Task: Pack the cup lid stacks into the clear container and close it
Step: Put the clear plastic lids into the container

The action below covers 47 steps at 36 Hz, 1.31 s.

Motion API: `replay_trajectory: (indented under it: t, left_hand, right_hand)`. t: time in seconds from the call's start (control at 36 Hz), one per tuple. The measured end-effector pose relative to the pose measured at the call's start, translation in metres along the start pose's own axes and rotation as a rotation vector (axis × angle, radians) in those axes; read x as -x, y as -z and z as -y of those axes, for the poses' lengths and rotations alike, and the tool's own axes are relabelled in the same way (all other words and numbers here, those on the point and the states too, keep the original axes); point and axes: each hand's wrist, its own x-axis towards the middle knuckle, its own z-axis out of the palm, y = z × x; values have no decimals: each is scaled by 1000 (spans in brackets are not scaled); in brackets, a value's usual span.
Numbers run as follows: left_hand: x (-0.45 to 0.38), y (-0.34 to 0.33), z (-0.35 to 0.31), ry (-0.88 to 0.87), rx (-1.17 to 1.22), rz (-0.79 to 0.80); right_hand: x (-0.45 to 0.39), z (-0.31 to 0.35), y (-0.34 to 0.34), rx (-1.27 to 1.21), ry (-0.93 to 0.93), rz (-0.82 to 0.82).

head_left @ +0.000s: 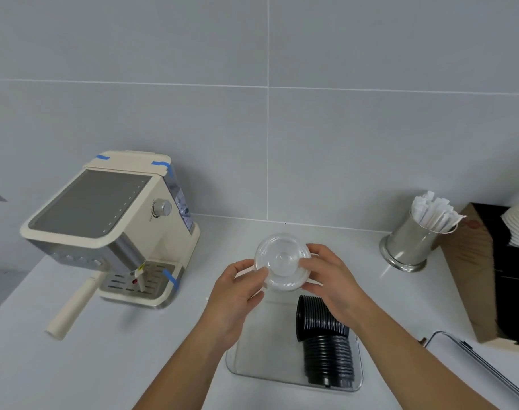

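A stack of clear plastic cup lids (281, 261) is held in the air between both hands, its round face turned toward me. My left hand (237, 294) grips its left rim and my right hand (329, 279) grips its right rim. Below them the clear container (240, 365) stands open on the white counter. A stack of black cup lids (326, 344) lies on its side along the container's right half. The container's clear lid (474, 362) lies on the counter at the lower right.
A cream espresso machine (110, 229) with a protruding handle stands at the left. At the right are a steel cup of wrapped straws (415, 241) and a brown and black box (494, 279) holding white lids. A grey tiled wall runs behind.
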Motion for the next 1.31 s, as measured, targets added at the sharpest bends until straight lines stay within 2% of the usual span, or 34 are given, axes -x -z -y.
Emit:
replay_trajectory:
  t: [0.19,0.5,0.83,1.14,1.31]
  left_hand:
    - [25,4,24,45,3,-38]
    - [52,11,73,179,82,-85]
    - [43,18,88,309,241,-121]
    - [30,6,83,398,392,-245]
    - [28,8,79,434,418,-242]
  right_hand:
    - [16,-10,-2,59,-19,11]
    - [20,-40,-10,229,-147,81]
    - [1,-66,-31,380,-221,59]
    - [-32,-75,-39,452,-429,37]
    - [-45,-76,-43,461,-502,49]
